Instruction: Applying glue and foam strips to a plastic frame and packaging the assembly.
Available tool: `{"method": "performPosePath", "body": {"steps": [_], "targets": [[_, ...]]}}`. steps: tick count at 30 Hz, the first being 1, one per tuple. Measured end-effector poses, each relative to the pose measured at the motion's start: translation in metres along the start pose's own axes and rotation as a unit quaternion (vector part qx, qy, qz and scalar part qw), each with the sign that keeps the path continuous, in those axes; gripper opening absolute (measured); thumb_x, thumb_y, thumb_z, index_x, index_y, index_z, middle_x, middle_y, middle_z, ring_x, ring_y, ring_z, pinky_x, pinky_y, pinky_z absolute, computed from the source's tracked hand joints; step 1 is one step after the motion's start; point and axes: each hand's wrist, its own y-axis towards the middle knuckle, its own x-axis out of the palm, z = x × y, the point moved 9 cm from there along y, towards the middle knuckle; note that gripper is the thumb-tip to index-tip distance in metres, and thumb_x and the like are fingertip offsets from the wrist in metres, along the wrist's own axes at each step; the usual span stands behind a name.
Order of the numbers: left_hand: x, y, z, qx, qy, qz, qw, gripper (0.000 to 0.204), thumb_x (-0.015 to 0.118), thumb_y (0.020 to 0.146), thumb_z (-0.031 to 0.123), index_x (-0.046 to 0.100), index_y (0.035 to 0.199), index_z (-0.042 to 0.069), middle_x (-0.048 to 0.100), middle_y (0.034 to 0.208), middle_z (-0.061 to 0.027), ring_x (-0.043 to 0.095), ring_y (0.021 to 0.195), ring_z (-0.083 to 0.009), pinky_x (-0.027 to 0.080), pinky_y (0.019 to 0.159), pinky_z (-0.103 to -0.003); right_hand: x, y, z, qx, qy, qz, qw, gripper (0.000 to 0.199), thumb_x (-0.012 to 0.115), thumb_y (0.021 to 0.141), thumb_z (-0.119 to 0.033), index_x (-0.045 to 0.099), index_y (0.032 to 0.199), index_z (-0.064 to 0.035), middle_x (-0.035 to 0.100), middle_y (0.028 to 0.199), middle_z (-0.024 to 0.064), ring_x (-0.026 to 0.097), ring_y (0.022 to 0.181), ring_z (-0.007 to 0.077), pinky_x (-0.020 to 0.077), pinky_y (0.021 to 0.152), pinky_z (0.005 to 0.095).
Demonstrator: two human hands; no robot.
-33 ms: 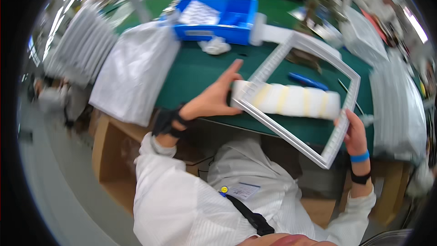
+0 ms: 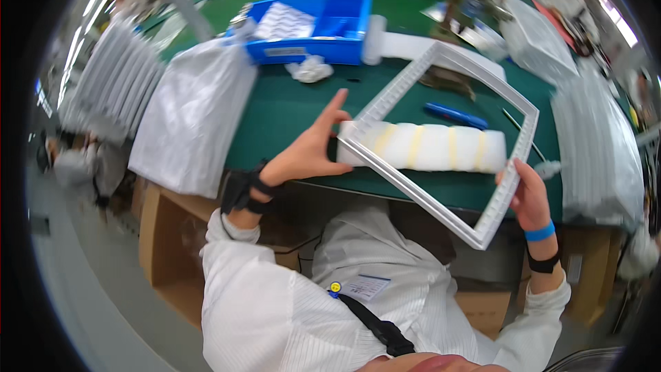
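A white rectangular plastic frame (image 2: 414, 191) is held tilted over the table's front edge, its middle open. My right hand (image 2: 531, 196) grips its right side near the lower corner, fingers closed around the bar. Beside the frame's left corner, my left hand (image 2: 303, 153) has thumb and forefinger spread wide and holds nothing; whether it touches the frame I cannot tell. Through the opening shows a white padded roll (image 2: 434, 147) with yellowish bands, lying on the green table. Behind it lie a blue pen-like tool (image 2: 456, 116) and a thin pale rod (image 2: 518, 124).
A blue bin (image 2: 310, 49) with a patterned sheet stands at the back, a crumpled white wad (image 2: 310, 69) before it. Wrapped white stacks flank me, a bagged one (image 2: 196, 117) left and another (image 2: 597, 145) right. A cardboard box (image 2: 169, 251) sits below on the left.
The whole view has shifted, so table, frame and hands appear slightly further left. My right hand keeps its hold on the frame, and my left hand stays spread beside the corner.
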Motion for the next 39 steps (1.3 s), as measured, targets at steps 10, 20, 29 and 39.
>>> {"method": "performPosePath", "body": {"steps": [10, 20, 29, 39], "targets": [[0.016, 0.026, -0.018, -0.006, -0.095, -0.011, 0.995, 0.136, 0.084, 0.068, 0.010, -0.022, 0.153, 0.014, 0.053, 0.133, -0.0148, 0.052, 0.124, -0.0282, 0.040, 0.102, -0.039, 0.051, -0.054, 0.055, 0.012, 0.188, 0.019, 0.982, 0.024, 0.049, 0.103, -0.028, 0.051, 0.110, -0.0055, 0.069, 0.098, 0.0139, 0.066, 0.064, 0.0156, 0.0579, 0.060, 0.0309], [0.032, 0.025, 0.001, 0.028, -0.049, 0.017, 0.998, 0.136, 0.087, 0.069, 0.018, -0.020, 0.153, 0.010, 0.057, 0.130, -0.0194, 0.056, 0.120, -0.0298, 0.041, 0.104, -0.041, 0.122, -0.028, 0.054, -0.026, 0.329, -0.007, 0.944, 0.031, 0.050, 0.103, -0.024, 0.044, 0.128, -0.0054, 0.062, 0.120, 0.0159, 0.068, 0.095, 0.0229, 0.0558, 0.089, 0.0376], [0.032, 0.027, -0.004, -0.005, -0.127, -0.096, 0.987, 0.117, 0.074, 0.077, 0.010, -0.012, 0.156, 0.013, 0.043, 0.146, -0.0190, 0.043, 0.135, -0.0305, 0.028, 0.115, -0.043, 0.096, -0.028, 0.054, 0.028, 0.108, -0.102, 0.988, 0.040, 0.045, 0.104, -0.022, 0.046, 0.137, -0.0001, 0.062, 0.124, 0.0209, 0.069, 0.103, 0.0281, 0.0566, 0.086, 0.0335], [0.000, 0.094, -0.021, -0.202, -0.097, 0.047, 0.973, 0.060, 0.054, 0.099, 0.029, 0.035, 0.151, 0.005, 0.057, 0.125, -0.0111, 0.056, 0.107, -0.0139, 0.043, 0.093, -0.030, -0.145, -0.066, 0.016, -0.260, -0.211, 0.457, 0.824, 0.034, 0.068, 0.093, -0.021, 0.057, 0.117, 0.0010, 0.061, 0.087, 0.0044, 0.057, 0.077, 0.0097, 0.0467, 0.069, 0.0247]]}}
